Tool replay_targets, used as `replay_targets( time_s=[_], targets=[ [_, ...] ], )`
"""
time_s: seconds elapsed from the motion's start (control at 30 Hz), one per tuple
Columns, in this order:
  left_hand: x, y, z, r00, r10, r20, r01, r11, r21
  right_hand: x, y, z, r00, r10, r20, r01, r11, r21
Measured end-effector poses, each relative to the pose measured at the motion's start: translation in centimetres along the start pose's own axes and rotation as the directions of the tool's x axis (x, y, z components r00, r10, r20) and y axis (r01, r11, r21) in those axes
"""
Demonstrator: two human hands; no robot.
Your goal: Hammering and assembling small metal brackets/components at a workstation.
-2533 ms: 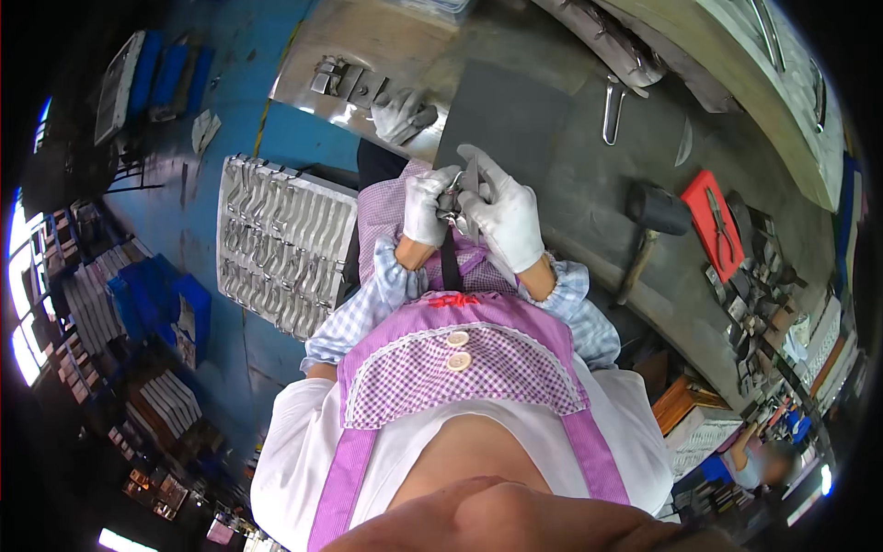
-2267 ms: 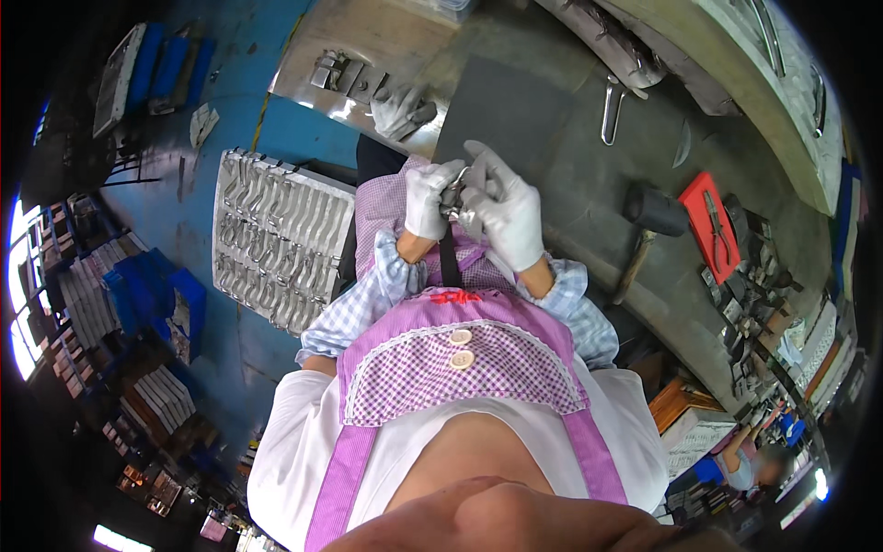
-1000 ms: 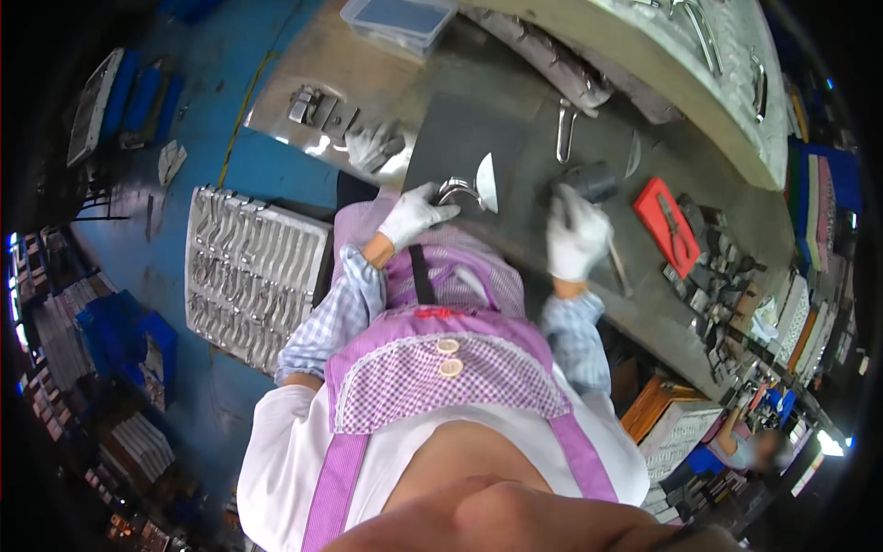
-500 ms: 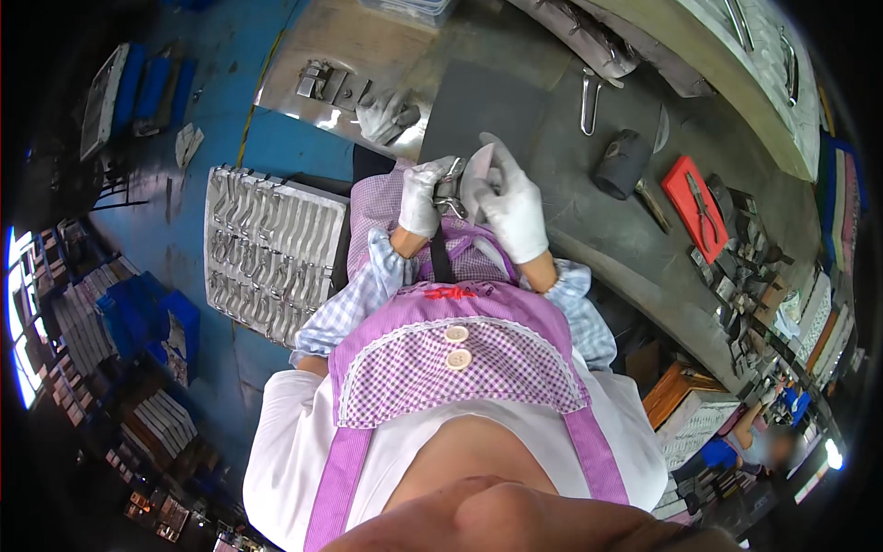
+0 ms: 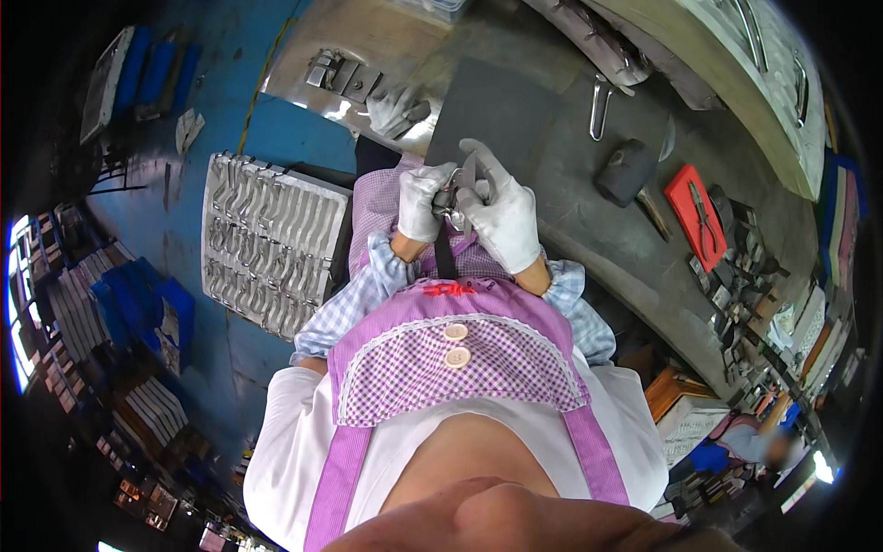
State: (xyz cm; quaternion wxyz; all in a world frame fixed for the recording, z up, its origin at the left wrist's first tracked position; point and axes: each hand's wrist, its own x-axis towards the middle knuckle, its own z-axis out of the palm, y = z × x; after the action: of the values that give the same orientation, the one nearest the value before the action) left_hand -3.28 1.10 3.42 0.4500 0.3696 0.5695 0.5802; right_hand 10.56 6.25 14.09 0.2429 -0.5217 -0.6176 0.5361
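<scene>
Both hands gloved in white, close together over the lap at the bench edge. Left hand (image 5: 424, 203) closed around a shiny curved metal fitting (image 5: 450, 199); right hand (image 5: 501, 217) pinches a thin flat metal plate (image 5: 469, 171) next to it, one finger extended forward. Fingers hide exact contact between the two parts, can't tell. Both are at the near edge of the dark square mat (image 5: 494, 106) on the workbench (image 5: 575, 198).

To the right: black-headed mallet (image 5: 626, 172) lying down, then pliers (image 5: 705, 219) on a red tray (image 5: 682, 195). Shiny U-shaped metal part (image 5: 600, 109) beyond the mallet. Left of the mat: whitish glove (image 5: 395, 111) near a metal block fixture (image 5: 338, 75). By the person's left side: light-coloured rack (image 5: 338, 208) with rows of curved metal pieces (image 5: 267, 247).
</scene>
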Motion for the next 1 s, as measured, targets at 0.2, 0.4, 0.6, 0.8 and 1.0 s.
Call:
replay_targets(
  time_s=[0.2,0.4,0.6,0.8,1.0],
  targets=[
    [0.0,1.0,-1.2,0.996,-0.083,-0.031,0.082,0.996,-0.045,-0.3,-0.5,2.0,0.996,-0.034,0.082,0.019,0.984,0.174],
    [-0.6,4.2,-6.0,0.86,-0.51,-0.004,0.497,0.842,-0.211,4.7,5.3,1.7,0.974,-0.105,-0.202,-0.021,0.843,-0.537],
    [-5.3,-6.4,-22.4,0.544,-0.533,-0.648,0.568,0.802,-0.183,5.6,12.1,2.3,0.794,-0.599,-0.101,0.135,0.336,-0.932],
    [-9.7,-23.4,-32.4,0.585,-0.326,-0.743,0.751,0.563,0.345,6.2,13.2,6.2,0.759,-0.648,-0.063,0.208,0.333,-0.92],
    [-8.4,-27.7,-28.8,0.708,-0.328,-0.625,0.702,0.425,0.572,5.5,11.4,4.7,0.774,-0.617,-0.143,0.11,0.353,-0.929]
  ],
)
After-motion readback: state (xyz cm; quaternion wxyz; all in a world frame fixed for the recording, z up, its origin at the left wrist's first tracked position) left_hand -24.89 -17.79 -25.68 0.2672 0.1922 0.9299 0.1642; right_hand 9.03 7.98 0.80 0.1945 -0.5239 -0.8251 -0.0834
